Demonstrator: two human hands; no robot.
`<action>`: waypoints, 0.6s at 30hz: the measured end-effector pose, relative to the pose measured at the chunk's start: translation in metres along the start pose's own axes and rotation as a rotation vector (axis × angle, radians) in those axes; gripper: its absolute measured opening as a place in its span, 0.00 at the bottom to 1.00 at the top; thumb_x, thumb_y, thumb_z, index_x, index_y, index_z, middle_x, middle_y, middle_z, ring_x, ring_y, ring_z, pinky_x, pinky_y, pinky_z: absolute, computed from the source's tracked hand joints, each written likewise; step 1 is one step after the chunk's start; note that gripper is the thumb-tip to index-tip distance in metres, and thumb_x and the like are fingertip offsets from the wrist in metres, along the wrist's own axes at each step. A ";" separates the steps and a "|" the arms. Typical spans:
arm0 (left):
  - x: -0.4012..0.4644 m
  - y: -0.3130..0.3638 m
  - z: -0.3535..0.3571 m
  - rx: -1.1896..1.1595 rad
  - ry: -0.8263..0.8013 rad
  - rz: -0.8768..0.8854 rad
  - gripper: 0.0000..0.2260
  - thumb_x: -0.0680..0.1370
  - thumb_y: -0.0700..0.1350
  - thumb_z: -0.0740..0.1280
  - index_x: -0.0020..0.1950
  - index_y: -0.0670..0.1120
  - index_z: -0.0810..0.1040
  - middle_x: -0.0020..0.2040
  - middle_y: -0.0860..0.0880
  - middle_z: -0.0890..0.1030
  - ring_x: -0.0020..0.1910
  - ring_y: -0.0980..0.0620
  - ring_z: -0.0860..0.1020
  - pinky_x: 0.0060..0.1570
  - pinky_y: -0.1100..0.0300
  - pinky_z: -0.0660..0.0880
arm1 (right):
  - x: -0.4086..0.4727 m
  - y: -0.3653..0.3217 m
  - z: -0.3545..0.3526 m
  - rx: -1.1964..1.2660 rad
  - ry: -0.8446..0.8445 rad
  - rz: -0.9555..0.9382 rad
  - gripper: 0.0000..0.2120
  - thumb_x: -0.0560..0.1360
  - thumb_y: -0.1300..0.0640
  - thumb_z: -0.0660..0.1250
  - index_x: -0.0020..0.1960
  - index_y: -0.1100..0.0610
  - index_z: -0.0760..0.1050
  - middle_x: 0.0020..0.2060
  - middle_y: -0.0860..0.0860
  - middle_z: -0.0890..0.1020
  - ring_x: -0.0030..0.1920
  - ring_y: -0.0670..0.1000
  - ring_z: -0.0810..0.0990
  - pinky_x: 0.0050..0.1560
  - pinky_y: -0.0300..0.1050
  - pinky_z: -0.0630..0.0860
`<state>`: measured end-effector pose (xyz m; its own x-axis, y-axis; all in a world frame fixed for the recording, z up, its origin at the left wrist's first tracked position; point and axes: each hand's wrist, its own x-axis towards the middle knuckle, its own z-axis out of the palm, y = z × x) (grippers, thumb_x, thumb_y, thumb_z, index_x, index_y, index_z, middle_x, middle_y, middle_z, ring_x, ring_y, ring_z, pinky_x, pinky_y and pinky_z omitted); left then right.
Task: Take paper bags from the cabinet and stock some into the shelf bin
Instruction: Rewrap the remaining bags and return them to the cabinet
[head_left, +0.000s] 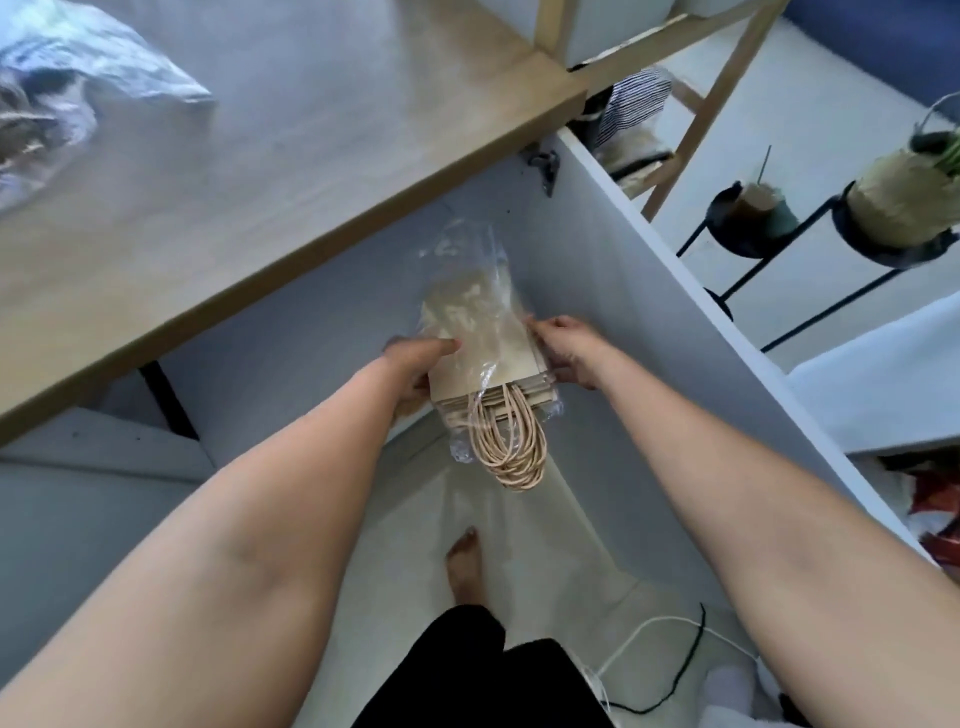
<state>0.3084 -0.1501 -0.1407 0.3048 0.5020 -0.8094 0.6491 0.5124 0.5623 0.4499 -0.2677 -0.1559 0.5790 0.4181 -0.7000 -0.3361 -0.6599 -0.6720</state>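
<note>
Blurred plastic bundle (78, 93), cut off left

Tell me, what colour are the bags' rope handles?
Pale beige rope handles, seen in the head view.

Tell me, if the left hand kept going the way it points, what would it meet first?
The left hand already holds the bags. Pushing on up and rightward, it would probably meet the right hand on their far edge, then the white door; depth is unclear.

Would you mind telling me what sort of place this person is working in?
Probably a home or small shop storeroom: a wooden counter over a white cabinet door, potted plants on a stand, and a bare foot.
</note>
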 end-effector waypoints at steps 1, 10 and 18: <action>0.009 0.000 0.001 -0.038 -0.007 -0.019 0.24 0.76 0.45 0.72 0.69 0.39 0.70 0.61 0.44 0.77 0.45 0.48 0.75 0.48 0.58 0.72 | 0.011 0.000 0.003 -0.011 0.008 -0.004 0.09 0.78 0.46 0.61 0.49 0.51 0.72 0.40 0.52 0.78 0.37 0.52 0.76 0.33 0.40 0.72; 0.089 0.009 0.001 -0.350 0.002 -0.143 0.12 0.79 0.42 0.66 0.62 0.41 0.74 0.52 0.42 0.79 0.40 0.50 0.77 0.41 0.58 0.76 | 0.111 -0.023 0.032 0.033 -0.060 0.005 0.12 0.78 0.60 0.57 0.47 0.56 0.80 0.38 0.52 0.79 0.40 0.54 0.77 0.44 0.45 0.74; 0.144 0.042 -0.014 -0.467 0.108 -0.119 0.05 0.77 0.41 0.68 0.53 0.45 0.76 0.54 0.46 0.78 0.53 0.47 0.76 0.59 0.53 0.74 | 0.168 -0.067 0.063 -0.047 -0.125 -0.071 0.16 0.79 0.60 0.55 0.59 0.59 0.79 0.51 0.55 0.79 0.54 0.55 0.77 0.54 0.47 0.73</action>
<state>0.3700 -0.0462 -0.2314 0.1574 0.4780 -0.8641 0.2852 0.8157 0.5032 0.5229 -0.1144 -0.2435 0.5020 0.5371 -0.6779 -0.2607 -0.6533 -0.7108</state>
